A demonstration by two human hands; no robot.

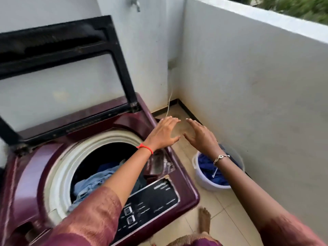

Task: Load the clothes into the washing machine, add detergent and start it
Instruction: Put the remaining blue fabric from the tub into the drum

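A maroon top-loading washing machine (184, 190) stands at the left with its glass lid (58, 82) raised. Light blue and dark clothes (92, 183) lie inside its drum. A white bucket (204, 180) on the floor to the machine's right holds dark blue clothes (205, 166). My left hand (164, 133) and my right hand (200, 135) are stretched out side by side over the machine's right edge and the floor, above and beyond the bucket. Both have fingers spread and hold nothing. The detergent drawer (159, 165) by the drum's right side looks open.
A white balcony wall (248, 86) closes off the right side, and a tap (135, 2) sticks out of the back wall. A thin hose (169, 100) runs down the corner. The control panel (149, 203) faces me. My bare foot (204, 221) is on the tiled floor.
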